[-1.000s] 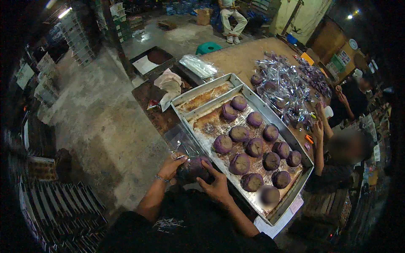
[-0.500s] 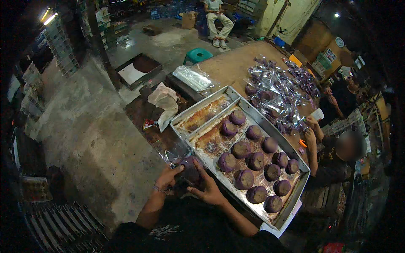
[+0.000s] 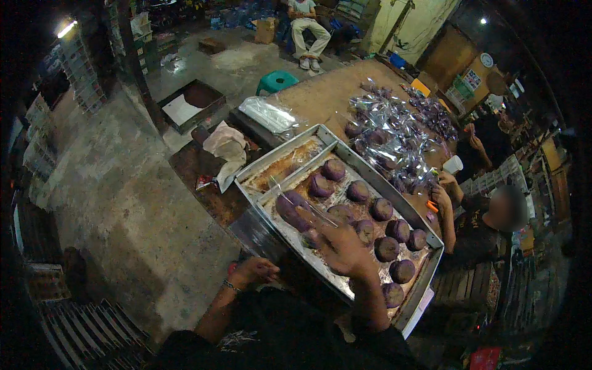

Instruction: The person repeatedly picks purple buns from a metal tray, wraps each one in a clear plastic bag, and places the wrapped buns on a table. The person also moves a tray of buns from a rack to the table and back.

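My right hand (image 3: 345, 250), smeared by motion, reaches over the near side of a metal baking tray (image 3: 290, 250). At its fingertips is a purple bun in a clear plastic bag (image 3: 295, 209), above the tray's left part; the bag's film trails back to the fingers. Several unwrapped purple buns (image 3: 386, 249) with brownish tops sit in the tray, and my right hand hides some of them. Just off the tray's near-left corner, my left hand (image 3: 256, 271) has its fingers curled in; whatever may be inside is hidden. Clear plastic film (image 3: 256, 231) lies by the tray's left edge.
A heap of bagged purple buns (image 3: 394, 135) covers the table beyond the tray. A pale cloth (image 3: 227, 145) and a stack of clear bags (image 3: 268, 114) lie at the left. A co-worker's hands (image 3: 444, 188) are at the heap's right side, near a white cup (image 3: 452, 164).
The bagged bun was between both my hands in front of the tray. My right hand has carried it up and right over the tray, while my left has let go and stayed low.
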{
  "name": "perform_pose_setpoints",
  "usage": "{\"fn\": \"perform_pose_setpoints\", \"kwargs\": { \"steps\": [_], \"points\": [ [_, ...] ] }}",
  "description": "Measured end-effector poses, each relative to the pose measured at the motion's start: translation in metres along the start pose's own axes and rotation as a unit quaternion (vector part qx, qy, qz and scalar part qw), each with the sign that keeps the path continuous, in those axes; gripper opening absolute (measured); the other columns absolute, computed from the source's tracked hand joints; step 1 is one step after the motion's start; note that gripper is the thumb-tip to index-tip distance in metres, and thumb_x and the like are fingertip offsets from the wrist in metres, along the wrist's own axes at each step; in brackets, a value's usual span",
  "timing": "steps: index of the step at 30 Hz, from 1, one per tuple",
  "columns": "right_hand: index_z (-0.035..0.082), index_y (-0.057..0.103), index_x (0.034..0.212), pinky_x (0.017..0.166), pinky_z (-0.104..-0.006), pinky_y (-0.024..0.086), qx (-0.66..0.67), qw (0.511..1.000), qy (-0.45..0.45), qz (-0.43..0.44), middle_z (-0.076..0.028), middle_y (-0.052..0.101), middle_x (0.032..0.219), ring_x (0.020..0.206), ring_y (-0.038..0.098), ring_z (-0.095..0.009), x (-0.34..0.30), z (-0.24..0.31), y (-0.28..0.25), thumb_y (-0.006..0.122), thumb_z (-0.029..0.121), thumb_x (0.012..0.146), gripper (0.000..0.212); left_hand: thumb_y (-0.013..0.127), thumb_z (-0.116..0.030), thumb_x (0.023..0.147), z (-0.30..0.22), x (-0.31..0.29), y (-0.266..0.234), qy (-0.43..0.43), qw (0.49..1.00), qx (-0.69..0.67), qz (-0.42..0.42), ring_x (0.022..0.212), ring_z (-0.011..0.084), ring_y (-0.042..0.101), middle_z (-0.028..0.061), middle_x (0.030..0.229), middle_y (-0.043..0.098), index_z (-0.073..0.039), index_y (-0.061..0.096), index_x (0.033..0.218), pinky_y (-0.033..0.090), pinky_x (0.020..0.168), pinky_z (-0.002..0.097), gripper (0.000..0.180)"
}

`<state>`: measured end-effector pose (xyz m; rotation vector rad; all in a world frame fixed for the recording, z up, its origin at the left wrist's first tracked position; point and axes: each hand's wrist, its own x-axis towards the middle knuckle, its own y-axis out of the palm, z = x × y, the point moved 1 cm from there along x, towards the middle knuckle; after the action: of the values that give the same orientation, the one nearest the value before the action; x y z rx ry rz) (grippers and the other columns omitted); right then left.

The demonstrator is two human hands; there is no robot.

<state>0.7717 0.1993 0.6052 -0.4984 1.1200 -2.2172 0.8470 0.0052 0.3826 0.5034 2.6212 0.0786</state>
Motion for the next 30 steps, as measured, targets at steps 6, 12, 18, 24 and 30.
{"fn": "perform_pose_setpoints", "kwargs": {
  "steps": [6, 12, 18, 24, 30],
  "points": [
    [0.004, 0.042, 0.132, 0.072, -0.0391, 0.050, 0.524, 0.778, 0.078, -0.338, -0.018, 0.055, 0.115, 0.084, 0.062, -0.025, -0.017, -0.038, -0.075, 0.052, 0.023, 0.091, 0.046, 0.071, -0.035, 0.077, 0.052, 0.027, -0.017, 0.010, 0.904, 0.245, -0.351, 0.058, 0.0191, 0.064, 0.0108, 0.060, 0.064, 0.002, 0.068, 0.072, 0.049, 0.054, 0.0333, 0.038],
    [0.002, 0.029, 0.137, 0.087, -0.0395, 0.044, 0.254, 0.913, 0.227, -0.223, -0.023, 0.046, 0.120, 0.100, 0.052, -0.032, 0.008, -0.154, -0.014, 0.063, 0.022, 0.082, 0.068, 0.070, -0.041, 0.075, 0.074, 0.053, -0.011, -0.004, 0.873, 0.275, -0.403, 0.049, 0.0241, 0.063, 0.0131, 0.060, 0.064, 0.002, 0.066, 0.065, 0.049, 0.052, 0.0371, 0.045],
    [0.003, 0.035, 0.132, 0.088, -0.0445, 0.044, -0.150, 0.983, 0.074, 0.070, -0.029, 0.042, 0.123, 0.100, 0.052, -0.044, -0.026, -0.152, 0.100, 0.070, 0.019, 0.069, 0.074, 0.067, -0.021, 0.080, 0.068, 0.045, -0.018, -0.076, 0.903, 0.189, -0.378, 0.050, 0.0204, 0.064, 0.0118, 0.060, 0.064, 0.002, 0.064, 0.068, 0.050, 0.047, 0.0315, 0.026],
    [0.006, 0.040, 0.124, 0.085, -0.0445, 0.046, 0.007, 0.988, 0.062, -0.143, -0.019, 0.048, 0.115, 0.100, 0.054, -0.035, -0.024, -0.176, 0.086, 0.068, 0.021, 0.069, 0.064, 0.067, -0.015, 0.080, 0.073, 0.042, -0.034, -0.068, 0.958, -0.059, -0.273, 0.051, 0.0225, 0.064, 0.0158, 0.065, 0.064, 0.007, 0.061, 0.076, 0.052, 0.044, 0.0319, 0.023],
    [0.009, 0.041, 0.124, 0.076, -0.0354, 0.049, 0.552, 0.781, 0.255, -0.144, -0.009, 0.053, 0.110, 0.094, 0.057, -0.023, -0.068, -0.154, 0.066, 0.068, 0.015, 0.073, 0.058, 0.065, -0.005, 0.080, 0.086, 0.041, -0.037, -0.031, 0.952, -0.133, -0.274, 0.053, 0.0219, 0.065, 0.0158, 0.068, 0.064, 0.009, 0.060, 0.081, 0.055, 0.048, 0.0316, 0.015]
  ]
}}
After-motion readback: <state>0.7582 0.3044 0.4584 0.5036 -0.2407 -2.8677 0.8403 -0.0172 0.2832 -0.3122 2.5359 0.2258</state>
